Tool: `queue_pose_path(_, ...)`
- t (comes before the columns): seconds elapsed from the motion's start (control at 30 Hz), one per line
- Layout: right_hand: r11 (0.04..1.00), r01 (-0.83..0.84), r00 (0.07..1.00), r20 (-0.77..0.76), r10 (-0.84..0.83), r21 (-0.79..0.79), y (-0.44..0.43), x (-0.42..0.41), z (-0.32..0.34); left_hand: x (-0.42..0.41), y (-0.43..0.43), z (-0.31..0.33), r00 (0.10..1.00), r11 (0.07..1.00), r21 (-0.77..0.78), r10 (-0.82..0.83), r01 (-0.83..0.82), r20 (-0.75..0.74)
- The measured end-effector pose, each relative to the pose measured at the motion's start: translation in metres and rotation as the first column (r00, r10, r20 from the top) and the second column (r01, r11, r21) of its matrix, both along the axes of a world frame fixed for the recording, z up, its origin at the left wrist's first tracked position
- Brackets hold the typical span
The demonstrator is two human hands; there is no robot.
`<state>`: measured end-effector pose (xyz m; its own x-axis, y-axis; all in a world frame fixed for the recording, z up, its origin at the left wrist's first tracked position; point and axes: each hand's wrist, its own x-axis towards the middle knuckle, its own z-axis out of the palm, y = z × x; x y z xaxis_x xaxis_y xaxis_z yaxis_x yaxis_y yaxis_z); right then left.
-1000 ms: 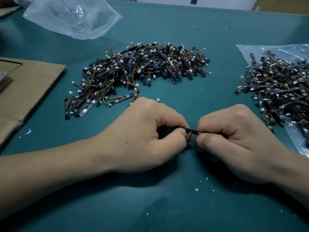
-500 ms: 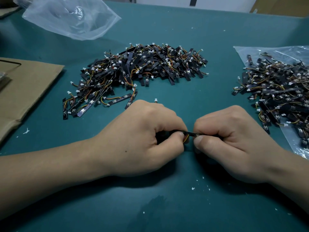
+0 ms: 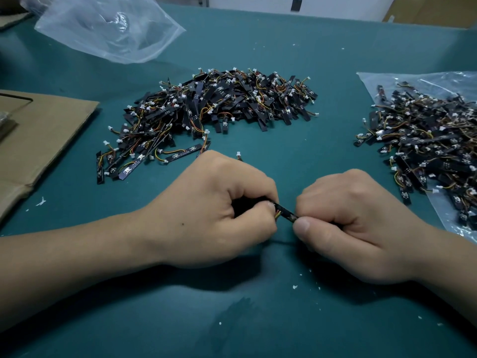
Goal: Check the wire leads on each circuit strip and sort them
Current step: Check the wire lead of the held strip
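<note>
A single black circuit strip is held low over the green table, near its front middle, between two hands. The left hand is closed around one end, with thumb and forefinger curled onto the strip; the short orange and yellow wire leads are seen at its thumb tip. The right hand is likewise closed, and the other end of the strip is pinched between its thumb and curled forefinger. Only the short middle part of the strip is exposed between the two thumbs, tilted down toward the right.

Behind the hands, a loose curved pile of strips with white connectors is spread directly on the table. A second pile of strips is laid at the right edge on a flat clear plastic bag. One white connector is visible just behind the left hand's knuckles. A crumpled clear bag is placed at the far left, and a sheet of cardboard at the left edge. Small white flecks are scattered across the table.
</note>
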<state>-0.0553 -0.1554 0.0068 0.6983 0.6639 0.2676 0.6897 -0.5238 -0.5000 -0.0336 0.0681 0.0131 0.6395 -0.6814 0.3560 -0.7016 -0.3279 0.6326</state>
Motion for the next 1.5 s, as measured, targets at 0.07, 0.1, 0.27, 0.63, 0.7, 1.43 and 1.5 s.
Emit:
queue_pose_path(0.07,0.999,-0.003,1.0,0.02,0.002,0.04,-0.001,0.001,-0.001,-0.002,0.002,0.001,0.998,1.0,-0.009,0.026,-0.026,0.05)
queue_pose_path(0.1,0.996,0.023,0.999,0.023,-0.025,0.091,-0.002,0.0,-0.001,-0.003,0.004,0.001,0.99,0.996,-0.027,0.093,-0.09,0.106)
queue_pose_path(0.27,0.779,0.306,0.947,-0.094,-0.306,0.547,-0.002,-0.002,-0.005,0.005,0.005,0.007,0.886,0.912,0.024,0.39,-0.409,0.25)
queue_pose_path(0.63,0.942,0.285,0.955,0.035,-0.296,0.178,0.004,-0.003,-0.005,0.019,0.005,-0.007,0.824,0.761,0.385,0.334,-0.522,0.458)
queue_pose_path(0.7,0.908,0.362,0.932,-0.049,-0.36,0.211,0.004,-0.002,-0.005,0.019,0.004,-0.008,0.823,0.813,0.308,0.323,-0.494,0.467)
queue_pose_path(1.43,0.915,0.342,0.94,-0.098,-0.328,0.216,0.004,-0.002,0.0,0.012,0.003,-0.006,0.976,0.955,-0.262,0.09,-0.141,-0.198)
queue_pose_path(1.5,0.927,0.305,0.953,-0.071,-0.296,0.218,0.005,-0.003,0.0,0.012,0.005,-0.004,0.956,0.956,-0.273,0.024,-0.108,-0.293)
